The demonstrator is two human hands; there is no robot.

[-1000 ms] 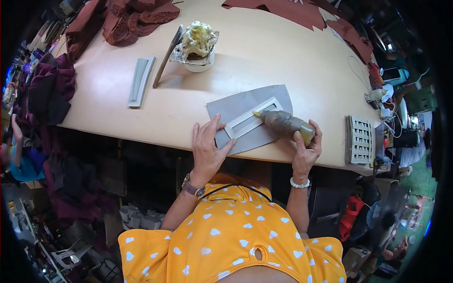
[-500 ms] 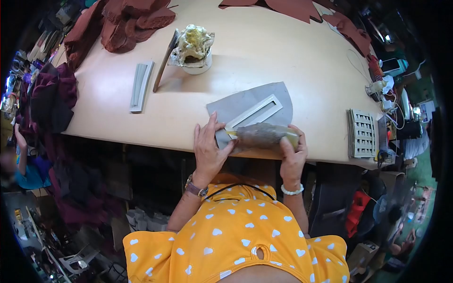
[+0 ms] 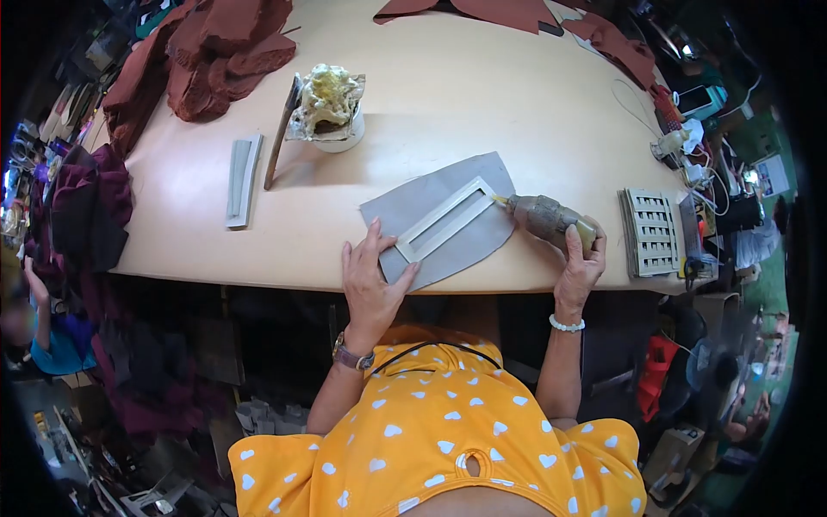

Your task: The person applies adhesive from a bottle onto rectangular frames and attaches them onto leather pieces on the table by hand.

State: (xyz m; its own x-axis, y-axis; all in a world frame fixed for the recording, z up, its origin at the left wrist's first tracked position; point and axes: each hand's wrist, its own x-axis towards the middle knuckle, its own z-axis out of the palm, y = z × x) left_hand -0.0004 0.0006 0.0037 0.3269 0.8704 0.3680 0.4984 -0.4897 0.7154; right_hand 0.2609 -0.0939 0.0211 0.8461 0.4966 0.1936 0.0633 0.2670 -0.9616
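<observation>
Right hand (image 3: 579, 271) is grasping a brown-wrapped squeeze bottle (image 3: 547, 217), its yellow nozzle (image 3: 500, 199) shifting from the near end to the far corner of a pale rectangular frame (image 3: 452, 227), so work is seemingly centring there (no flow is showing); left hand (image 3: 370, 271), loosely spread, is steadying frame and curved grey sheet (image 3: 474, 246).

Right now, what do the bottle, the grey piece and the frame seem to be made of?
The bottle looks like translucent plastic, grimy, with amber showing at its base. The grey piece seems matte fabric or thin leather, lying flat. The frame could be card or plastic: pale, stiff-looking, with straight edges.
</observation>
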